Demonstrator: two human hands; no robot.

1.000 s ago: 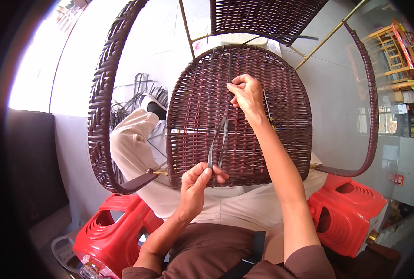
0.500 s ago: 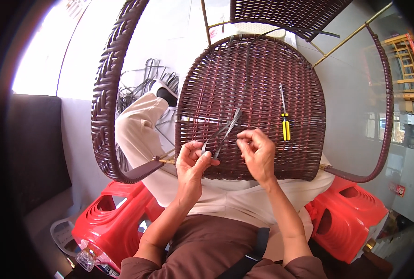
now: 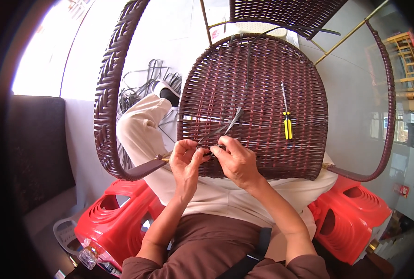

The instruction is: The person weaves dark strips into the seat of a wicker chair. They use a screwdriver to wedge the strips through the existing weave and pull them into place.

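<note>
Grey strip (image 3: 236, 117) pinched above a woven seat (image 3: 265, 93)

Above the seat's near edge, the left hand (image 3: 186, 163) and right hand (image 3: 238, 162), close together, each pinch the strip with thumb and fingertips, likely to control it. The seat lies across the lap (image 3: 211, 197), seemingly for steadiness; a screwdriver (image 3: 288, 126) rests on its right half, within reach.

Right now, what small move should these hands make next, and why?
Probably the right hand should gently draw the grey strip snug: the left hand appears to hold it, the right seems to grip it alongside, and a bent length shows over the woven seat.
</note>
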